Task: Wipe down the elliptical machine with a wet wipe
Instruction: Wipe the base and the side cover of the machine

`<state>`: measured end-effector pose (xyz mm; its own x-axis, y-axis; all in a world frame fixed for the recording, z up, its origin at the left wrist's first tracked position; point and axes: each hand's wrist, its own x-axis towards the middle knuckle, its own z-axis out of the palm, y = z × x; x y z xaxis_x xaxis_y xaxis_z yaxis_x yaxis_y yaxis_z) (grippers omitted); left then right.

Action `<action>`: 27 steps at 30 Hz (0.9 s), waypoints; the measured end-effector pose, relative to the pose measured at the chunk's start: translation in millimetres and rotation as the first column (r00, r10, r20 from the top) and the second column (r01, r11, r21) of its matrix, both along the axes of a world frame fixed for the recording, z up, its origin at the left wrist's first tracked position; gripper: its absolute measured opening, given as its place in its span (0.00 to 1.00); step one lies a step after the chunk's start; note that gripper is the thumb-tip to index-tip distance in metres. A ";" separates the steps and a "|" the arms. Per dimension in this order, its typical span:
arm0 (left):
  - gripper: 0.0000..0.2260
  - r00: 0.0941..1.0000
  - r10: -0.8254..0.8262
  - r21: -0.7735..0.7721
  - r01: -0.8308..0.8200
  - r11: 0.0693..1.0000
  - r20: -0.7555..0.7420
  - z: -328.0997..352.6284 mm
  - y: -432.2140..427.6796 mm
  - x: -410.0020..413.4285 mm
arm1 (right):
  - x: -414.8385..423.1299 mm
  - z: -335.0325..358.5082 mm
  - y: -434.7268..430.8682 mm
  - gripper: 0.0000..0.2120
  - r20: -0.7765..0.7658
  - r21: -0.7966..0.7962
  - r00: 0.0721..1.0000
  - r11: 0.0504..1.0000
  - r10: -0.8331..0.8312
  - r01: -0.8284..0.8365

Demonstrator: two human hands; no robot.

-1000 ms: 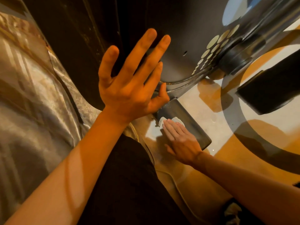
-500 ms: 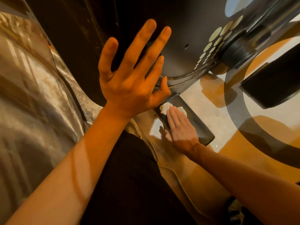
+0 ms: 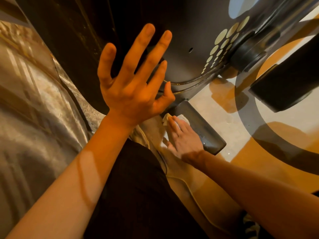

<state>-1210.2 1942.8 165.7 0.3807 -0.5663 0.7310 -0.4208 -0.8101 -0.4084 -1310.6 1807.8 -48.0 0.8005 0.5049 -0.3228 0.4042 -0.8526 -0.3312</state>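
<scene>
Head view: left hand [image 3: 131, 90] splayed on elliptical housing [image 3: 181, 40]; right hand [image 3: 184, 137] flat, pressing wet wipe [image 3: 166, 118] on foot bar [image 3: 203, 125]. Wipe could slip free.

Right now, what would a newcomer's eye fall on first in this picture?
First the left hand, spread wide in the middle, in front of the dark housing. Below it, to the right, the right hand presses a white wipe flat on a low black bar. At upper right, pale dots run in a curve across the housing.
</scene>
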 end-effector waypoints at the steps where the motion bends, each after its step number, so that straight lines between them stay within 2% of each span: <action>1: 0.12 1.000 -0.001 -0.003 0.001 1.000 0.004 -0.2 0.0 -0.2 | 3.8 -2.2 -2.5 0.41 -0.001 0.029 0.998 0.998 -0.058 0.058; 4: 0.11 1.000 -0.002 -0.012 0.002 1.000 0.006 0.2 -2.3 0.4 | 18.1 1.5 -2.2 0.39 0.021 0.073 0.940 0.938 -0.340 0.338; 7: 0.12 1.000 0.004 -0.005 -0.004 1.000 0.000 -0.1 -1.8 0.4 | 39.5 9.8 2.4 0.36 -0.037 0.120 0.870 0.862 -0.491 0.492; 9: 0.12 1.000 0.010 0.001 -0.010 1.000 0.008 -2.6 -1.4 -0.1 | 47.4 10.4 1.6 0.35 -0.083 0.162 0.833 0.818 -0.547 0.552; 14: 0.12 1.000 -0.006 0.008 0.006 1.000 0.021 -1.1 -0.2 1.0 | 7.9 18.9 -24.2 0.36 -0.172 0.131 0.752 0.741 -0.637 0.658; 17: 0.13 1.000 -0.002 0.002 0.002 1.000 0.030 -2.2 0.2 2.0 | -24.1 27.8 -51.5 0.39 -0.270 0.048 0.722 0.741 -0.636 0.670; 19: 0.12 0.999 -0.006 0.003 0.006 1.000 0.037 -2.8 0.2 2.0 | -22.6 26.9 -52.2 0.40 -0.279 0.011 0.722 0.749 -0.634 0.662; 24: 0.11 0.999 -0.001 0.007 0.000 1.000 0.034 -0.7 -1.0 0.9 | 33.7 13.8 -15.5 0.36 -0.194 0.058 0.822 0.830 -0.536 0.555; 27: 0.11 1.000 -0.019 0.000 0.019 1.000 0.015 -2.4 -2.2 -0.8 | 18.1 15.9 -33.9 0.35 -0.210 0.076 0.837 0.845 -0.505 0.529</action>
<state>-1211.0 1940.6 163.2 0.3589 -0.5735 0.7364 -0.4304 -0.8018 -0.4146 -1292.5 1773.8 -32.0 0.8924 0.0790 -0.4442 -0.1584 -0.8670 -0.4724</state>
